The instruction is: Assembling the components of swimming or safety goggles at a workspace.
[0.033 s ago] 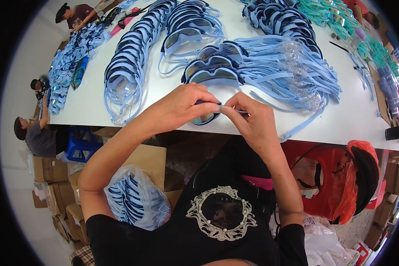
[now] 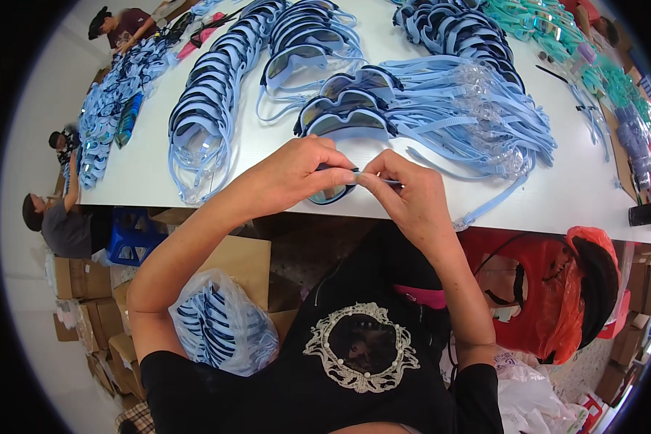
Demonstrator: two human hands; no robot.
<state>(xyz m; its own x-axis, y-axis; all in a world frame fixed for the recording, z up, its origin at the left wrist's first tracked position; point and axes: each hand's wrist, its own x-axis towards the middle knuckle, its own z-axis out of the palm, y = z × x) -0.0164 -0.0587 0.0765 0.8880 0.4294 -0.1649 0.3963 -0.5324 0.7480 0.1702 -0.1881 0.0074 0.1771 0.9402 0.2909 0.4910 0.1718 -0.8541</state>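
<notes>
My left hand (image 2: 296,173) and my right hand (image 2: 410,201) meet at the near edge of a white table (image 2: 145,163). Both pinch one pair of blue swim goggles with mirrored lenses (image 2: 331,194). The left hand's fingers cover the top of the frame. The right hand's thumb and forefinger grip its side, where a thin pale blue strap piece shows. Just beyond the hands lie several more goggles of the same kind (image 2: 347,119), their straps (image 2: 477,116) fanned out to the right.
A long overlapping row of blue goggles (image 2: 210,101) runs up the table; teal ones (image 2: 535,22) lie far right. A clear bag of goggles (image 2: 220,329) and cardboard boxes (image 2: 87,304) sit below left, a red bag (image 2: 557,289) right. Other people (image 2: 54,217) work at left.
</notes>
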